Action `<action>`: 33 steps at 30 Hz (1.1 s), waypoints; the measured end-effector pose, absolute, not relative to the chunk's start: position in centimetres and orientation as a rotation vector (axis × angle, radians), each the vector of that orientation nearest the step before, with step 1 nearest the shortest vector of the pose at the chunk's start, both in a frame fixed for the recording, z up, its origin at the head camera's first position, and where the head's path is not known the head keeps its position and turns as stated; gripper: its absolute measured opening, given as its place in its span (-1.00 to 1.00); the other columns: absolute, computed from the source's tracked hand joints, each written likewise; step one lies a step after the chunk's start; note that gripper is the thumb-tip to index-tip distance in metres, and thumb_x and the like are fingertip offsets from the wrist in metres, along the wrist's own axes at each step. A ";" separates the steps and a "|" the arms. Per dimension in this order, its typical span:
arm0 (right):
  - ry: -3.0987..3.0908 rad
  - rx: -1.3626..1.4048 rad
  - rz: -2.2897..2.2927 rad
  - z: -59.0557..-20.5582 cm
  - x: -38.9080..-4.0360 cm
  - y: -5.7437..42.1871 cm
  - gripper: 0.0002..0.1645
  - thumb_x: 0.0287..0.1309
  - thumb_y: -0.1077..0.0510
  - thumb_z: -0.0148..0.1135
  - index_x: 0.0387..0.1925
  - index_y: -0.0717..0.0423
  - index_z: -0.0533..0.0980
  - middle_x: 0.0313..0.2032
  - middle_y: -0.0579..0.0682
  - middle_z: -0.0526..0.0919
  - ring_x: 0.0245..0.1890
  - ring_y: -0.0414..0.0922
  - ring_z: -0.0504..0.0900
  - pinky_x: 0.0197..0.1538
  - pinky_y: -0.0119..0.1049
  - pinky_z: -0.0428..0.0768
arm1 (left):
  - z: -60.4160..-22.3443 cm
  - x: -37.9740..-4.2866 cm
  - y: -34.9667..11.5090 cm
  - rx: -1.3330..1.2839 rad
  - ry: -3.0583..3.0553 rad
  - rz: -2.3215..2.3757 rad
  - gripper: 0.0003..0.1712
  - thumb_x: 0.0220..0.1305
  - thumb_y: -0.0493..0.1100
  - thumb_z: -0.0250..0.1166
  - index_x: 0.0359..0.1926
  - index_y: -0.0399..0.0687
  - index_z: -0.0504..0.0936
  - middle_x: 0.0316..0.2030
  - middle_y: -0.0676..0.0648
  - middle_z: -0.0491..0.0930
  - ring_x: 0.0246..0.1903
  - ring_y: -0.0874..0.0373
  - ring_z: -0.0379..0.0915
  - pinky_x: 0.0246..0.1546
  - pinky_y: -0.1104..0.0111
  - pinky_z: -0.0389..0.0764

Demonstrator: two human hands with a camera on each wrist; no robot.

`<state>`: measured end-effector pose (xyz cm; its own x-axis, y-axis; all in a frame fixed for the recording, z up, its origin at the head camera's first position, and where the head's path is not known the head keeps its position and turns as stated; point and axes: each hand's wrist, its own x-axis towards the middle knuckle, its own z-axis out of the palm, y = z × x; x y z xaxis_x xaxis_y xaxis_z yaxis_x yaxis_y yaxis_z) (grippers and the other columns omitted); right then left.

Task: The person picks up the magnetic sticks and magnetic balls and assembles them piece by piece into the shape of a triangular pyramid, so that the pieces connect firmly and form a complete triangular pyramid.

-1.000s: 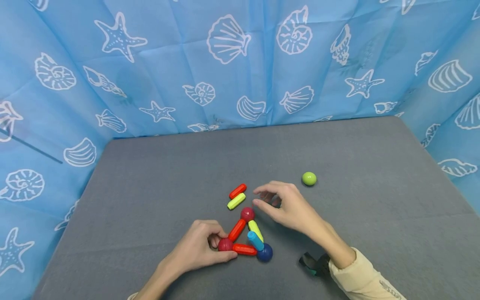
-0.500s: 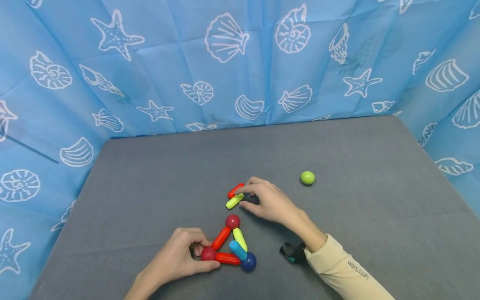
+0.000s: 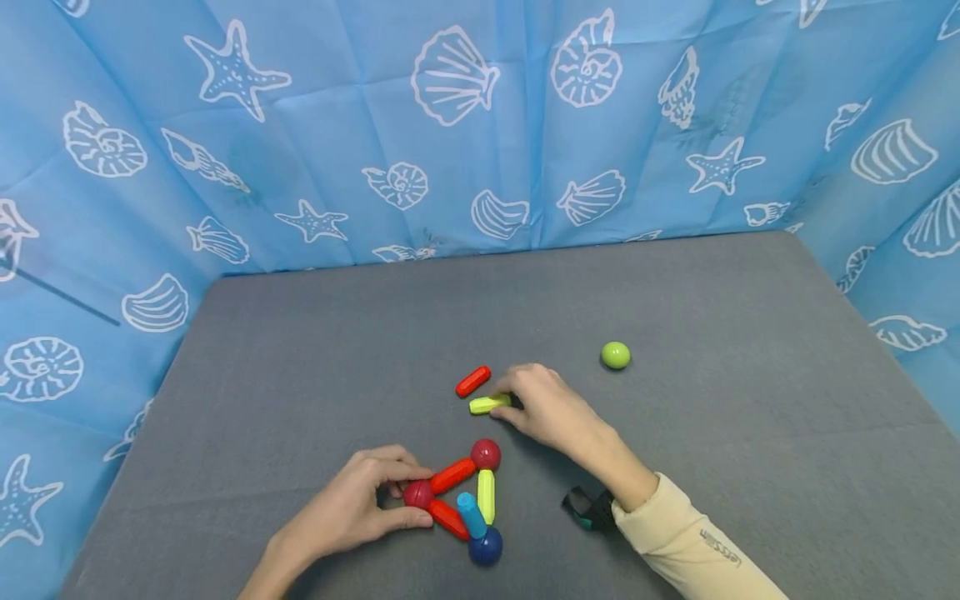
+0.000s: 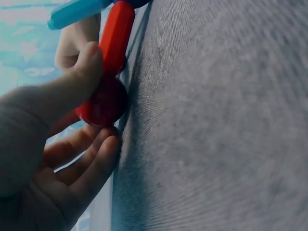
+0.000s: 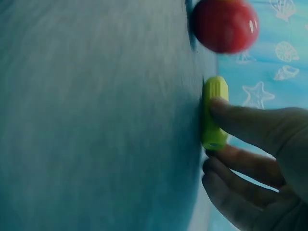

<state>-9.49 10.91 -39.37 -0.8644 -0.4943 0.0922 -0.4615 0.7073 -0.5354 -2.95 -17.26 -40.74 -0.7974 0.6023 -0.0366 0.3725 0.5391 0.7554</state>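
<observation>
A triangle of balls and rods lies on the table before me: a red ball at the left corner, another red ball at the far corner, a dark blue ball at the near one. Two red rods and a yellow rod form its sides, and a light blue rod rises from the blue ball. My left hand holds the left red ball between thumb and fingers. With thumb and fingers my right hand pinches a loose yellow rod just beyond the far red ball.
A loose red rod lies beyond the yellow one. Farther right sits a green ball. The grey table backs onto a blue curtain with white seashells. A black strap hangs at my right wrist.
My right hand has moved left to the loose yellow rod, taken hold of it and drawn it away from the red rod. The triangle has shifted left and turned in my left hand.
</observation>
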 end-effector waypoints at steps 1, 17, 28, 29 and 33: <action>2.831 -0.771 -0.886 -39.3 -9.5 11.1 -0.77 0.06 0.23 0.55 -0.19 0.13 0.76 -0.27 -0.05 0.79 -0.30 -0.21 0.66 -0.16 -0.29 0.68 | -40.7 -3.0 -17.2 0.799 2.499 1.111 -0.51 0.16 0.17 0.50 0.04 0.05 0.76 -0.17 0.21 0.66 -0.26 0.45 0.49 -0.27 0.50 0.59; 2.782 -0.568 -0.923 -39.5 -9.4 12.6 -0.78 0.05 0.30 0.50 -0.20 0.20 0.74 -0.32 -0.01 0.71 -0.39 -0.22 0.54 -0.30 -0.36 0.56 | -40.0 -1.2 -14.1 0.353 2.885 1.195 -0.26 0.12 -0.08 0.57 0.31 -0.18 0.55 -0.10 0.06 0.54 -0.24 0.31 0.52 -0.23 0.46 0.67; 2.780 -0.530 -1.021 -39.6 -9.2 12.5 -0.76 0.04 0.25 0.53 -0.19 0.14 0.72 -0.36 -0.06 0.71 -0.43 -0.26 0.54 -0.36 -0.43 0.51 | -38.4 0.6 -11.4 0.192 2.767 0.793 0.36 -0.07 0.30 0.57 0.60 -0.10 0.04 0.43 -0.10 0.21 0.30 0.00 0.19 0.17 -0.01 0.60; 2.779 -0.535 -1.023 -39.6 -9.2 12.5 -0.76 0.05 0.25 0.53 -0.19 0.14 0.72 -0.36 -0.07 0.71 -0.43 -0.26 0.54 -0.36 -0.43 0.51 | -38.4 0.6 -11.3 0.175 2.758 0.783 0.39 -0.10 0.36 0.56 0.59 -0.08 0.04 0.44 -0.10 0.19 0.30 0.01 0.18 0.18 -0.03 0.58; 2.773 -0.541 -1.028 -39.6 -9.1 12.5 -0.75 0.05 0.24 0.53 -0.18 0.14 0.72 -0.37 -0.07 0.70 -0.44 -0.25 0.53 -0.37 -0.44 0.50 | -38.8 0.6 -10.8 0.080 2.733 0.739 0.58 -0.31 0.63 0.49 0.60 -0.05 0.03 0.47 -0.14 0.16 0.32 -0.04 0.16 0.20 -0.12 0.55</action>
<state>-9.10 12.47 -39.57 -0.9263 -0.3767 -0.0019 -0.2844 0.7029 -0.6520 0.61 -10.82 -38.82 -0.9510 0.1327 -0.2794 -0.0261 0.8656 0.5001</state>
